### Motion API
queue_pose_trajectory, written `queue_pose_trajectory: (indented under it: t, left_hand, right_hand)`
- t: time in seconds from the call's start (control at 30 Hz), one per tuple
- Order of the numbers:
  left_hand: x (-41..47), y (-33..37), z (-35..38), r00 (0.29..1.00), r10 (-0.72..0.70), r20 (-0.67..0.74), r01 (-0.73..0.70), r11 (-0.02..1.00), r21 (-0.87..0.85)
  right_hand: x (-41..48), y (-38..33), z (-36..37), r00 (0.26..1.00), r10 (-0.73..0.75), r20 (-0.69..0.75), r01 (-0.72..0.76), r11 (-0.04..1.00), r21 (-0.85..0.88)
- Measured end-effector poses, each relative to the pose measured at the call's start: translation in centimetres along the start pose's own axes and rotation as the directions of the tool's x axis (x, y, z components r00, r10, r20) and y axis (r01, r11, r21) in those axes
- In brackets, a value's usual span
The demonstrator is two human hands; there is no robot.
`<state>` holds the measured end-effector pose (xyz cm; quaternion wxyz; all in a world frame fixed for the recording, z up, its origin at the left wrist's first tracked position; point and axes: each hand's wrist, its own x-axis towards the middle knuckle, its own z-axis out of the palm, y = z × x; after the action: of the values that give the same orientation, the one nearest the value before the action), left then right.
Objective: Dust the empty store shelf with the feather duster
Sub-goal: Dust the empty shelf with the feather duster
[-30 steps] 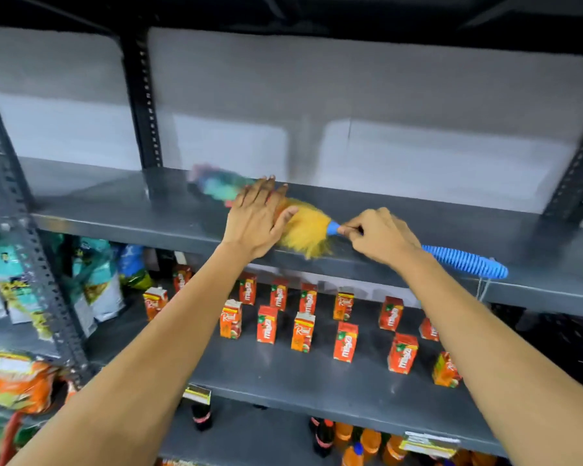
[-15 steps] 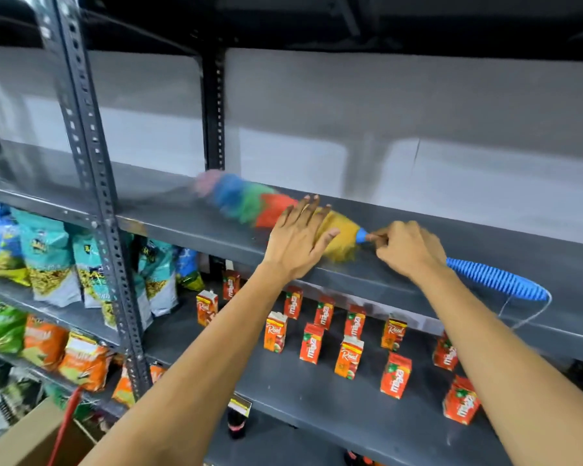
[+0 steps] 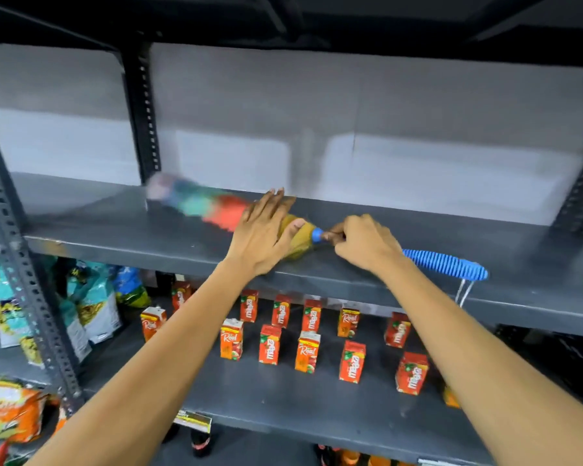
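Observation:
A feather duster (image 3: 212, 206) with a blurred multicoloured head and a ribbed blue handle lies along the empty dark grey shelf (image 3: 122, 230). My right hand (image 3: 360, 242) is closed around the handle just behind the blue collar, and the rest of the handle sticks out to the right past my wrist. My left hand (image 3: 265, 233) rests flat on the yellow part of the head, fingers spread, thumb against the feathers. The head reaches left toward the black upright post (image 3: 142, 105).
On the shelf below stand several red juice cartons (image 3: 270, 344). Snack bags (image 3: 91, 307) fill the left bay behind a perforated grey upright (image 3: 31, 290). Bottles show on the lowest shelf. A white loop cord (image 3: 462, 292) hangs off the handle's end.
The duster and both hands have shifted right along the shelf compared with half a second ago; the head stays blurred from motion. Both grips are unchanged.

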<state>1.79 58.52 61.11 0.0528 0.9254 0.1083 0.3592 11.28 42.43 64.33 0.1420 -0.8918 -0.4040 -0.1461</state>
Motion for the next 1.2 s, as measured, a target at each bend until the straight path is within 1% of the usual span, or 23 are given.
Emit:
queue_pose_trajectory:
  t: [0.13,0.23,0.3,0.4,0.53,0.6,0.63,0.67,0.73,0.77,0.8,0.83,0.9,0.93,1.0,1.1,1.13,1.2]
  left_hand:
    - [1.5,3.6,1.8,0.996,0.056,0.065,-0.053,0.997,-0.05]
    - [2.4,6.9,3.7,0.985,0.117,0.129,-0.107,0.991,-0.086]
    - [3.2,9.0,4.9,0.973,0.171,0.153,-0.155,0.982,-0.107]
    - [3.9,12.5,6.5,0.961,0.228,0.158,-0.203,0.965,-0.164]
    - [4.3,17.1,8.4,0.928,0.327,0.181,-0.289,0.934,-0.208]
    - [4.3,18.3,9.1,0.91,0.375,0.178,-0.338,0.918,-0.208]
    - [4.4,18.4,9.3,0.904,0.389,0.18,-0.353,0.914,-0.202]
    - [4.4,18.4,9.4,0.903,0.389,0.182,-0.352,0.913,-0.207]
    - [4.4,17.9,9.4,0.919,0.348,0.184,-0.302,0.923,-0.239]
    - [4.4,17.7,9.4,0.928,0.324,0.186,-0.274,0.928,-0.252]
    - [4.4,17.7,9.3,0.931,0.311,0.19,-0.26,0.932,-0.254]
    - [4.4,17.7,9.2,0.931,0.31,0.193,-0.26,0.934,-0.247]
    - [4.2,17.9,9.1,0.925,0.329,0.19,-0.285,0.932,-0.225]
    - [4.1,17.9,9.1,0.923,0.34,0.181,-0.3,0.929,-0.216]
    - [3.9,18.0,8.9,0.921,0.357,0.153,-0.324,0.924,-0.204]
    - [3.9,18.1,8.5,0.923,0.372,0.094,-0.35,0.917,-0.19]
    - [3.8,18.1,8.4,0.922,0.378,0.081,-0.358,0.914,-0.19]
    - [3.7,18.2,8.2,0.92,0.386,0.072,-0.367,0.91,-0.192]
  right_hand:
    - [-2.8,5.5,-1.1,0.998,0.044,-0.042,-0.046,0.998,-0.046]
    - [-6.2,10.0,-2.2,0.992,0.114,-0.05,-0.118,0.988,-0.097]
    - [-9.0,13.5,-3.6,0.977,0.199,-0.081,-0.208,0.968,-0.138]
    - [-13.6,18.7,-6.0,0.922,0.358,-0.148,-0.381,0.907,-0.179]
    - [-19.4,24.0,-8.8,0.792,0.572,-0.214,-0.61,0.756,-0.238]
    - [-21.7,25.6,-9.8,0.698,0.653,-0.294,-0.716,0.648,-0.261]
    - [-22.3,26.1,-10.0,0.639,0.69,-0.341,-0.769,0.587,-0.253]
    - [-22.6,26.4,-10.1,0.572,0.729,-0.377,-0.82,0.527,-0.224]
    - [-22.3,26.2,-9.8,0.446,0.795,-0.411,-0.892,0.435,-0.126]
    - [-21.7,25.8,-9.5,0.408,0.812,-0.418,-0.908,0.411,-0.087]
    - [-21.0,25.3,-9.3,0.393,0.819,-0.419,-0.913,0.404,-0.067]
    - [-20.3,24.6,-9.1,0.4,0.819,-0.412,-0.909,0.411,-0.066]
    - [-18.9,23.4,-8.8,0.47,0.801,-0.372,-0.878,0.469,-0.098]
    - [-18.3,22.9,-8.6,0.522,0.783,-0.338,-0.848,0.518,-0.111]
    - [-17.6,22.2,-8.5,0.644,0.733,-0.218,-0.762,0.641,-0.093]
    - [-17.6,21.7,-8.6,0.83,0.556,-0.043,-0.553,0.831,0.062]
    - [-17.8,21.4,-8.6,0.869,0.495,-0.003,-0.489,0.86,0.146]
    - [-17.7,20.5,-8.4,0.914,0.4,0.064,-0.397,0.853,0.34]
